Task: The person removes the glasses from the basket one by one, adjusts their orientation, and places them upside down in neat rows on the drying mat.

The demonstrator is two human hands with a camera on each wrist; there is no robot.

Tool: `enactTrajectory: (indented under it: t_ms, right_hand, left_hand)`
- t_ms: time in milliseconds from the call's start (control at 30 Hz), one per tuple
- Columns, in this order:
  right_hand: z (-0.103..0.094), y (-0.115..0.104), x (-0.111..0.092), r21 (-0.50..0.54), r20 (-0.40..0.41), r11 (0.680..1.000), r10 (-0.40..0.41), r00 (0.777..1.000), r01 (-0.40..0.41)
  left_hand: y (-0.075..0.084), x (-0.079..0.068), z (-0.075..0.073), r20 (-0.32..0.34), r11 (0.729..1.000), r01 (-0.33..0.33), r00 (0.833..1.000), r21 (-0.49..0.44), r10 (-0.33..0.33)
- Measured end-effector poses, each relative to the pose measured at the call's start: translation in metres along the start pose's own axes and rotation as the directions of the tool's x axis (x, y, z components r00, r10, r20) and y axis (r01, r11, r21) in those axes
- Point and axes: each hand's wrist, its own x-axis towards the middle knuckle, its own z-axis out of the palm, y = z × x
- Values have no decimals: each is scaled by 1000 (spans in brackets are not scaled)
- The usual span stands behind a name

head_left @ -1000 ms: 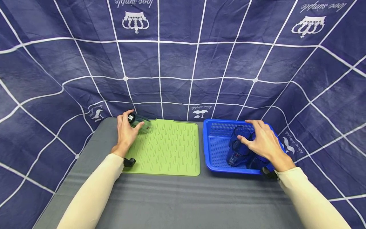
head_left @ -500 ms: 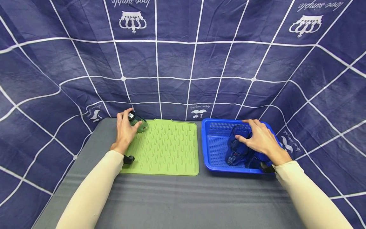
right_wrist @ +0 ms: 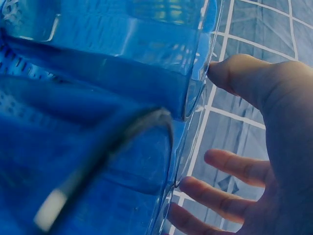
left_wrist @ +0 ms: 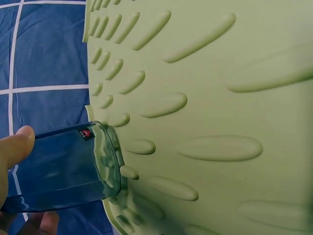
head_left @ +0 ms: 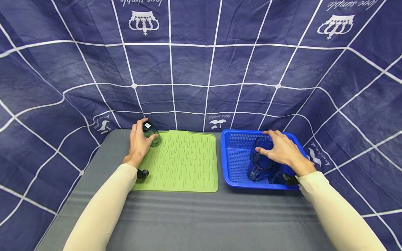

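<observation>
At the far left corner of the green ridged mat (head_left: 185,164), my left hand (head_left: 138,143) grips a tinted drinking glass (head_left: 153,136) between thumb and fingers. The glass stands nearly upright, its dark end with a white label on top. In the left wrist view, the lower end of the glass meets the mat, and a small red mark shows near that end. My right hand (head_left: 281,148) hovers over the blue basket (head_left: 233,184), fingers spread and bent around the rim of a blue-looking glass (head_left: 263,143). Its thumb (right_wrist: 227,73) appears at the rim; firm contact cannot be told.
Several glasses stand close together in the right half of the basket, including a front glass (head_left: 260,167). The grey tabletop (head_left: 188,219) runs in front of mat and basket. A blue checked cloth (head_left: 194,69) hangs behind and at both sides.
My left hand has turned the glass from a tilted pose to nearly upright at the mat's corner. My right hand has shifted slightly left over the basket.
</observation>
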Motion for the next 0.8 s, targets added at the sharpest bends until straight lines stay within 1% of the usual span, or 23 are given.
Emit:
enactTrajectory:
  t_ms: [500, 800]
  right_hand:
    - [-2, -3, 7, -25, 57, 1000, 9, 998, -8]
    - [-8, -6, 12, -30, 122, 1000, 11, 992, -7]
  left_hand:
    - [-9, -3, 6, -41, 999, -28, 999, -19, 27]
    - [-13, -6, 8, -45, 998, -45, 998, -49, 43]
